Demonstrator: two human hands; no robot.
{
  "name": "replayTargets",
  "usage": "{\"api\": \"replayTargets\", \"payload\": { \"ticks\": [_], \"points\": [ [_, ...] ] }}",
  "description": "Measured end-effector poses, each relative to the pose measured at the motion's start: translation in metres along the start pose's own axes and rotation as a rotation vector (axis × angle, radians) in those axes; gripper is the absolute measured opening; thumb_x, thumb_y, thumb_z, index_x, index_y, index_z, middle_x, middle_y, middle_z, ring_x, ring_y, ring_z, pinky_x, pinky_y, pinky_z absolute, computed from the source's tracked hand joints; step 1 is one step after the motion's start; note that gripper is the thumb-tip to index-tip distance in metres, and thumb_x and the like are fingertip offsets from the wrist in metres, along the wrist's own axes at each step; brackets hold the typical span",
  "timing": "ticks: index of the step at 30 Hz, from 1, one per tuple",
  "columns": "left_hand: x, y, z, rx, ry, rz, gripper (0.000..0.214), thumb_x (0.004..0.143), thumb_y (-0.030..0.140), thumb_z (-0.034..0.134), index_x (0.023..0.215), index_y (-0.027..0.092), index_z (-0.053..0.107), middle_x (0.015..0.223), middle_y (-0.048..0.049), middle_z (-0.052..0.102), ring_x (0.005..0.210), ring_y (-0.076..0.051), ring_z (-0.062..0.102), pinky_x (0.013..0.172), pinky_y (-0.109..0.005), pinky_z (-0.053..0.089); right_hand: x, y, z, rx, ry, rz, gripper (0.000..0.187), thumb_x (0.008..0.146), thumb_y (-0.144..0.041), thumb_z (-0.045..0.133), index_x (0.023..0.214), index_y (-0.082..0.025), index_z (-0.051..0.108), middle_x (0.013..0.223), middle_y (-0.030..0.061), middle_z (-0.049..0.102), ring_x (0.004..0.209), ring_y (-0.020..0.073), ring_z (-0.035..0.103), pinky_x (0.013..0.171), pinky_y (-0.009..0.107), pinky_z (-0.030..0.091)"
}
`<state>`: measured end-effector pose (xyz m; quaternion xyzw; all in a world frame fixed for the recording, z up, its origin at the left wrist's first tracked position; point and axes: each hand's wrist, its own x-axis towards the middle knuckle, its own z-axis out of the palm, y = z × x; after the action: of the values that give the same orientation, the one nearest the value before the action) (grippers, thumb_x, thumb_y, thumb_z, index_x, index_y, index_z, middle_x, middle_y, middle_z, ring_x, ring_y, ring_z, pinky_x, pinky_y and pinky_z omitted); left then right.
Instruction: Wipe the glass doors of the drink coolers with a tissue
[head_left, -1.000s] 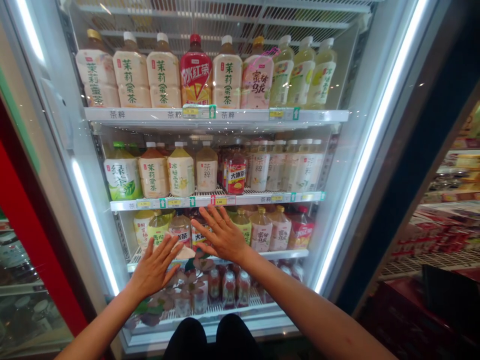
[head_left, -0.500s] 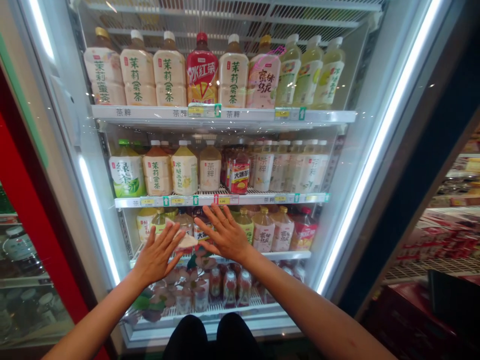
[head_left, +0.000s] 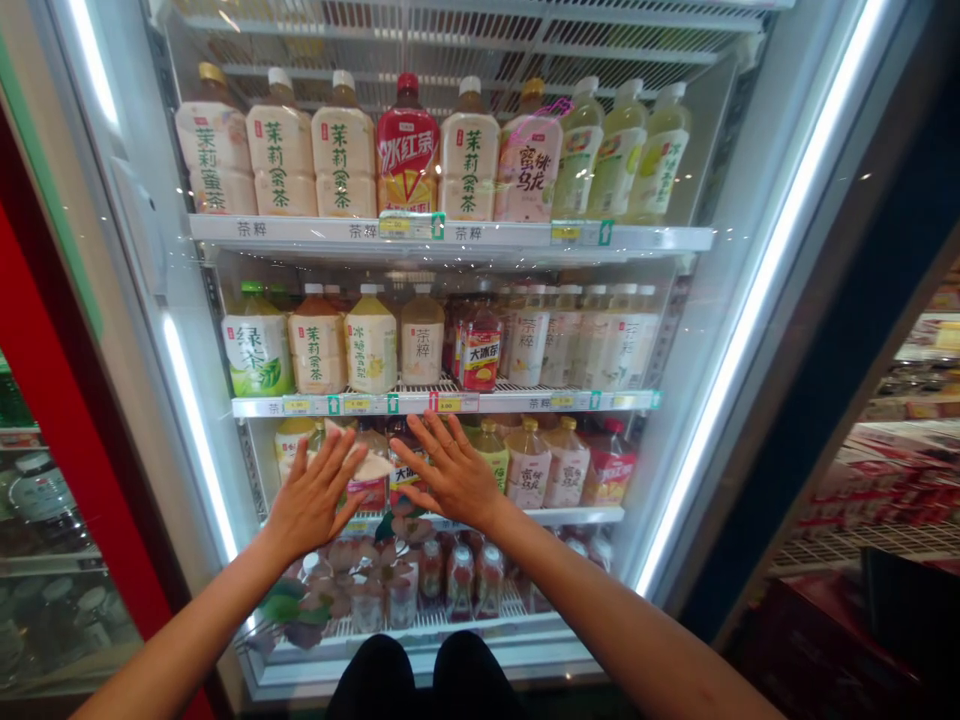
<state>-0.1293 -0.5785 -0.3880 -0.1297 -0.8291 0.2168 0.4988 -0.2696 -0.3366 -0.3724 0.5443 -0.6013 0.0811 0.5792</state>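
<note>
Both palms face the glass door of a lit drinks fridge (head_left: 697,380). My left hand (head_left: 307,500) is flat, fingers extended, over a thin white cloth (head_left: 369,466) that sticks out past its fingertips and to its right. The cloth appears pressed between the fingers and the glass. My right hand (head_left: 454,475) lies close by on the right, fingers spread, with nothing seen in it. Behind the hands, bottles such as a dark-labelled tea bottle (head_left: 406,470) stand on a lower shelf, partly hidden.
A price-tagged shelf edge (head_left: 510,402) runs behind the glass just above the hands. Flower decals (head_left: 300,608) mark the lower door. My knees (head_left: 420,675) are at the bottom. A red frame (head_left: 67,450) stands left; stocked racks (head_left: 855,470) are at right.
My left hand has slid slightly up and left, and the cloth has moved up with it. My right hand is almost still. The view has shifted a little.
</note>
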Motion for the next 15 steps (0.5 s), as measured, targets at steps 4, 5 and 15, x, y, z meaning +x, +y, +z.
{"api": "replayTargets", "payload": {
  "ticks": [4,5,15],
  "points": [
    [0.021,-0.009,-0.002,0.028,0.042,-0.056,0.084,0.097,0.049,0.054,0.164,0.017,0.015,0.172,-0.012,0.017,0.161,-0.028,0.007,0.131,-0.057,-0.001,0.0,0.0,0.0,-0.002,0.005,-0.002,0.079,0.094,-0.054,0.064,0.16,-0.018,0.038,0.166,0.0155,0.035,0.159,0.0354,0.021,0.129,0.056,0.022],
    [0.011,-0.003,0.001,0.022,0.031,-0.041,0.084,0.097,0.049,0.054,0.164,0.016,0.016,0.172,-0.0119,0.017,0.161,-0.028,0.007,0.131,-0.057,-0.001,0.001,0.0,0.0,-0.005,0.01,-0.003,0.078,0.094,-0.054,0.064,0.159,-0.018,0.04,0.166,0.0158,0.036,0.159,0.0355,0.02,0.129,0.056,0.021],
    [-0.008,0.009,0.003,-0.002,-0.008,0.021,0.081,0.097,0.049,0.053,0.164,0.017,0.018,0.167,-0.011,0.033,0.161,-0.024,0.01,0.132,-0.052,0.001,0.001,0.0,-0.001,-0.02,0.007,0.001,0.077,0.094,-0.055,0.065,0.158,-0.018,0.041,0.165,0.0155,0.038,0.158,0.0348,0.023,0.129,0.055,0.023]
  ]
}}
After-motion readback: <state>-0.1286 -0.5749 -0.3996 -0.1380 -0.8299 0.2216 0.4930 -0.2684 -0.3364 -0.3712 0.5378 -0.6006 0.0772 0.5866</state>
